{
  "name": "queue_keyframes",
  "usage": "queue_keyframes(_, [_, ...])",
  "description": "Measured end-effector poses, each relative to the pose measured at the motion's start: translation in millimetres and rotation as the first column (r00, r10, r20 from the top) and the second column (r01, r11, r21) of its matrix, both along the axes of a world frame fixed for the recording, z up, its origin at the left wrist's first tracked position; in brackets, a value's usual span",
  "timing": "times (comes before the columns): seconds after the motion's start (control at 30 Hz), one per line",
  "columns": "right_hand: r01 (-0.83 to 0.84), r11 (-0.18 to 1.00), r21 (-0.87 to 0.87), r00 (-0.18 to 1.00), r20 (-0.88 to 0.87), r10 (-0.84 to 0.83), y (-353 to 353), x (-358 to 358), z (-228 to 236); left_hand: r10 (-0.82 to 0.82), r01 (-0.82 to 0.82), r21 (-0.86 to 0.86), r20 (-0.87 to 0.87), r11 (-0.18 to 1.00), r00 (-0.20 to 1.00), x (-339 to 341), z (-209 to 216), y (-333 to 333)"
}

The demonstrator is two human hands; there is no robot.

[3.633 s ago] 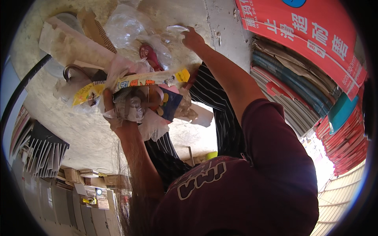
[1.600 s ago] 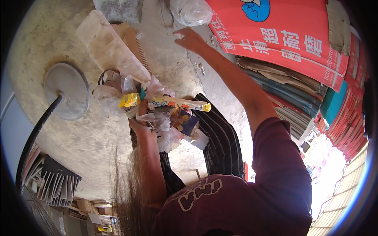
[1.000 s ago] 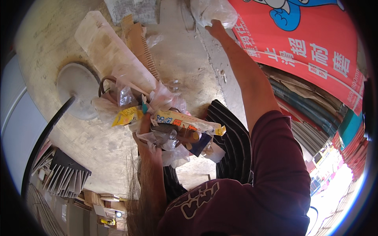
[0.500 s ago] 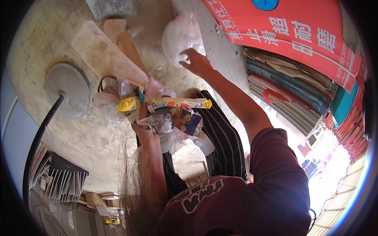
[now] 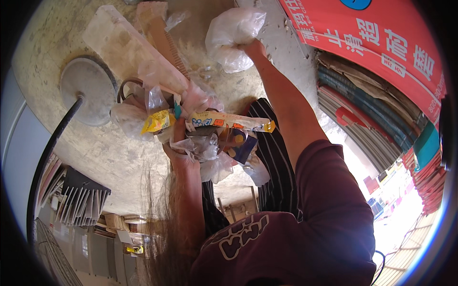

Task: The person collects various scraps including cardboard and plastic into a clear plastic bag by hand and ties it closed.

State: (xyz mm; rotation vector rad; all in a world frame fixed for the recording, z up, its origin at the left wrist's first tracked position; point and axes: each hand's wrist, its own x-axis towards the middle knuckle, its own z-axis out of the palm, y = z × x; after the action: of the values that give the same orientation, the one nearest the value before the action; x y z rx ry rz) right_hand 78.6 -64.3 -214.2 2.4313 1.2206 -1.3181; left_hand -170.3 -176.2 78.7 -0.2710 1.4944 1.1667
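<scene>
In my left hand point(image 5: 178, 135) is a gathered bundle of packaging, and my fingers are closed around it. Clear crumpled plastic bags point(image 5: 202, 148), a yellow wrapper point(image 5: 159, 122), a long printed wrapper point(image 5: 231, 120) and a dark blue packet point(image 5: 243, 147) stick out of it. A whitish translucent plastic bag point(image 5: 234, 35), puffed out, is gripped at its near right side by my right hand point(image 5: 254, 49), arm stretched forward over the floor. The right fingers are partly hidden behind the bag. Pinkish plastic point(image 5: 200, 97) hangs at the bundle's far side.
A long pale foam-like slab point(image 5: 131, 47) and a strip of brown cardboard point(image 5: 169, 50) lie beyond the bundle. To the left is a round grey base point(image 5: 89, 90) with a black pole. Stacked flat panels point(image 5: 360, 126) and a red printed sheet point(image 5: 367, 33) stand at the right.
My right hand has moved forward and slightly right and has closed on the translucent bag, which now looks bunched up. The left hand keeps hold of the bundle.
</scene>
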Motion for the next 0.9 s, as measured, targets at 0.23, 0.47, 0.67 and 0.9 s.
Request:
queue_keyframes(0.23, [0.374,0.927,-0.006,0.775,-0.547,-0.316,-7,27,54,0.002,-0.003,-0.002,-0.043,1.0,0.999,16,-7,1])
queue_keyframes(0.47, [0.165,0.96,0.224,0.833,-0.553,-0.014,33,47,205,-0.001,0.007,0.049,-0.13,0.999,0.991,29,-14,0])
queue_keyframes(0.67, [-0.384,0.867,0.317,0.828,-0.296,0.476,16,-19,314,-0.121,0.176,0.124,-0.356,0.977,0.926,36,-54,-22])
queue_keyframes(0.9, [-0.532,0.829,0.173,0.769,-0.311,0.559,-30,-58,330,-0.091,0.134,0.12,-0.312,0.984,0.946,41,-55,-23])
